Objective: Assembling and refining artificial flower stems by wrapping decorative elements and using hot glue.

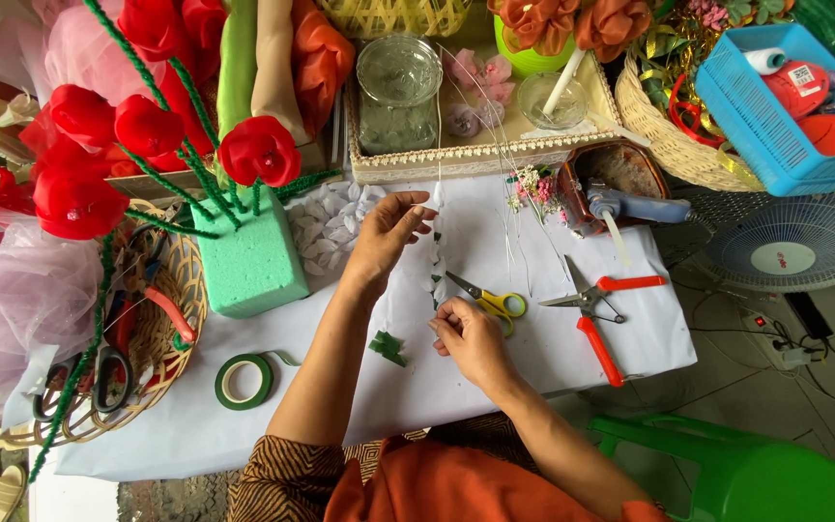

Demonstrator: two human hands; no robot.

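Bright, even daylight; soft shadows, sharp focus

- A worktop (553, 358) covered with a white sheet is seen from above, in even daylight.
- A grey tiled floor (727, 396) is shown past the worktop's right edge.
- A green plastic chair (746, 474) is placed on that floor, near the worktop's near right corner.
- A white fan (794, 253) is laid on its back beside the right edge, with a power strip (775, 346) and dark cables just next to it.
- A patterned mat (176, 495) is visible at the worktop's near edge.
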